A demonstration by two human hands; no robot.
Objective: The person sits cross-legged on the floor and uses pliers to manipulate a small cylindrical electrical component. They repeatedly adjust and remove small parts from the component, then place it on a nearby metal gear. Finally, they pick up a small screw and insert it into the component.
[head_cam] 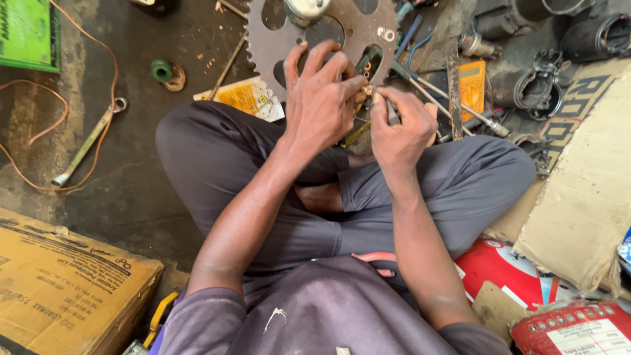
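We see our two hands close together above our crossed legs. Our left hand (320,98) pinches a small brass part (367,89) between thumb and fingertips, with the other fingers spread over the sprocket (276,39). Our right hand (402,126) is closed around a thin metal tool (392,113), and its tip meets the brass part. The part is between both hands, just in front of the sprocket's lower edge.

The sprocket lies flat on the dark floor. A wrench (85,143) lies well apart to the left, inside a loop of orange wire (39,128). A cardboard box (59,283) stands at the lower left; it is shut, so we cannot tell what is in it. An orange meter (474,85) lies among tools on the right.
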